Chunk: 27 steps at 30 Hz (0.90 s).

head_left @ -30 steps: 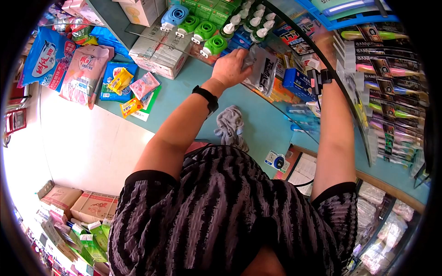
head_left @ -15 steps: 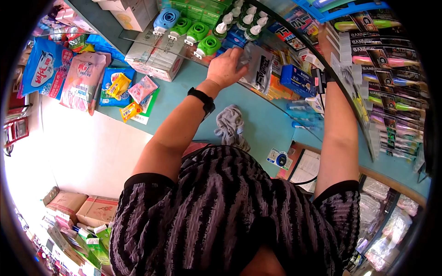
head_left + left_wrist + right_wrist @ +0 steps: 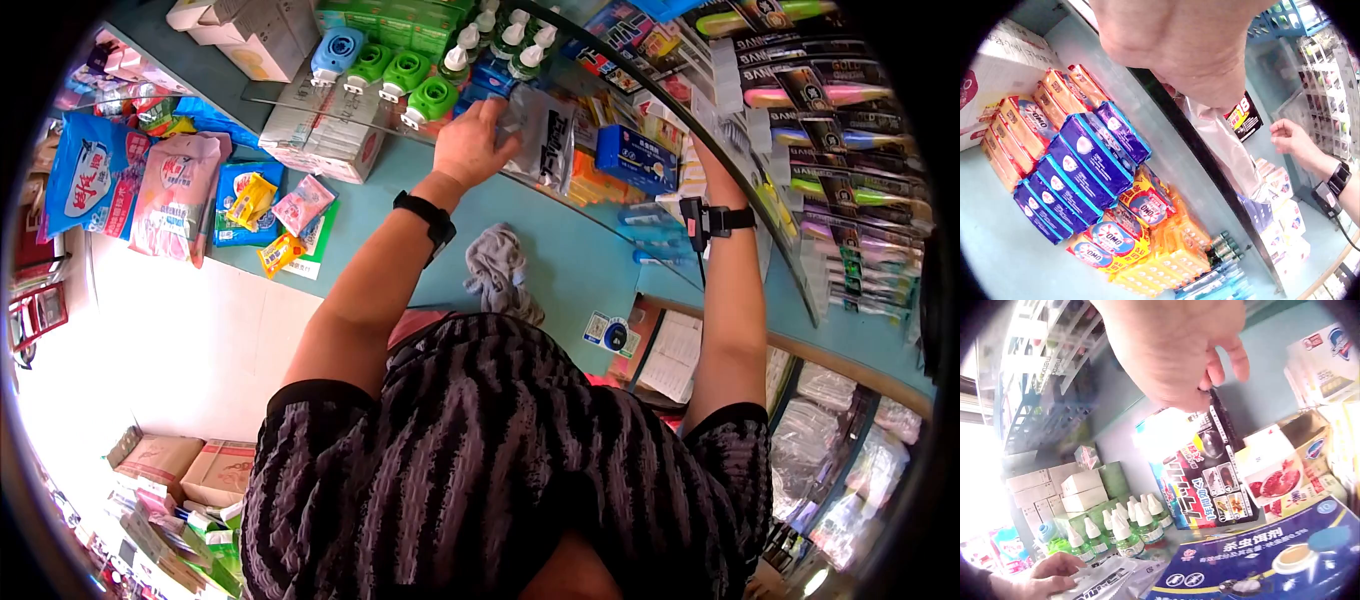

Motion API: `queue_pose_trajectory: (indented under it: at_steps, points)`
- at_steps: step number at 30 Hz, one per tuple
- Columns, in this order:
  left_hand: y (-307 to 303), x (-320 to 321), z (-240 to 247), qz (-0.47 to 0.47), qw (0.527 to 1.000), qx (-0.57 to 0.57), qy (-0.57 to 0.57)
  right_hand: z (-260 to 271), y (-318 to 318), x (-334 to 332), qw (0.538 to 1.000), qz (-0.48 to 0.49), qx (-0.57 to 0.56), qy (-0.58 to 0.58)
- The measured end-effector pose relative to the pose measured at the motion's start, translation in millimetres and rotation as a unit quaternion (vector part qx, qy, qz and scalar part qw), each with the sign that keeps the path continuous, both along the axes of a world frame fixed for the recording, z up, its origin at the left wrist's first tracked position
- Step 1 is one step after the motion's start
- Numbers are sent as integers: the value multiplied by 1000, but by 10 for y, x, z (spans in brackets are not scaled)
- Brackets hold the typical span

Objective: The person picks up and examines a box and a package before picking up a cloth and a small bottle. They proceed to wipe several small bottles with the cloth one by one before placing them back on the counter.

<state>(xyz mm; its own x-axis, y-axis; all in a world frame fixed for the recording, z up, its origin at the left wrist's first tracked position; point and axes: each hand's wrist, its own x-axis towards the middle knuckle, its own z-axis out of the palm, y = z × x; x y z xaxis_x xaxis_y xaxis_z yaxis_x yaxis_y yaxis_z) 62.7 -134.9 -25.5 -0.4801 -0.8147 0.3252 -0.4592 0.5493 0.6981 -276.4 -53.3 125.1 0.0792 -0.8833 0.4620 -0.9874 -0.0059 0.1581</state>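
My left hand [image 3: 470,150] grips the near-left edge of a grey plastic packet [image 3: 545,135] with dark lettering, on the glass shelf. The right wrist view shows this left hand [image 3: 1054,578] with its fingers bent over the packet [image 3: 1110,578]. My right hand [image 3: 715,172] is partly hidden by the curved glass edge. In the left wrist view, the right hand [image 3: 1294,144] has loosely bent fingers holding nothing, beside a black box [image 3: 1246,119]. From the right wrist, that hand [image 3: 1175,353] appears over the black-and-red box [image 3: 1210,478]; whether they touch, I cannot tell.
A blue box [image 3: 637,160] lies right of the packet. Green-capped bottles [image 3: 1125,534] and plug-in devices [image 3: 405,72] stand to the left. Toothbrush packs [image 3: 820,95] hang beyond the glass edge [image 3: 690,115]. A grey cloth [image 3: 497,270] lies on the counter [image 3: 575,290].
My right hand has drawn back toward my body, and its wrist strap shows more fully. The head view has shifted somewhat. My left hand stays on the grey packet.
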Motion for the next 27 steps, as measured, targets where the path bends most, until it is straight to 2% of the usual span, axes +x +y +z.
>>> queue_pose_trajectory:
  at_steps: [3,5,8,9,12,14,16,27]
  points:
    - [-4,-18,-16,1,1000,-5,0,-121,152,-177,999,-21,21,16]
    - [-3,-14,-6,0,1000,-4,-5,-388,231,-432,996,-64,39,44]
    - [-12,-22,-39,-3,1000,-5,-17,-491,245,-357,990,-115,78,23]
    - [-8,-33,-58,-2,1000,-9,-14,-479,221,-309,989,-114,92,13]
    - [-16,-39,-82,3,1000,-14,-6,-539,103,-287,994,-103,40,-9]
    - [-8,-34,-63,4,1000,-10,-14,-644,-15,-485,992,-100,35,70]
    - [-11,-35,-56,5,1000,-10,-19,-629,-55,-584,990,-101,30,95]
    - [-13,-43,-63,4,1000,4,-13,-566,-182,-656,993,-109,14,38]
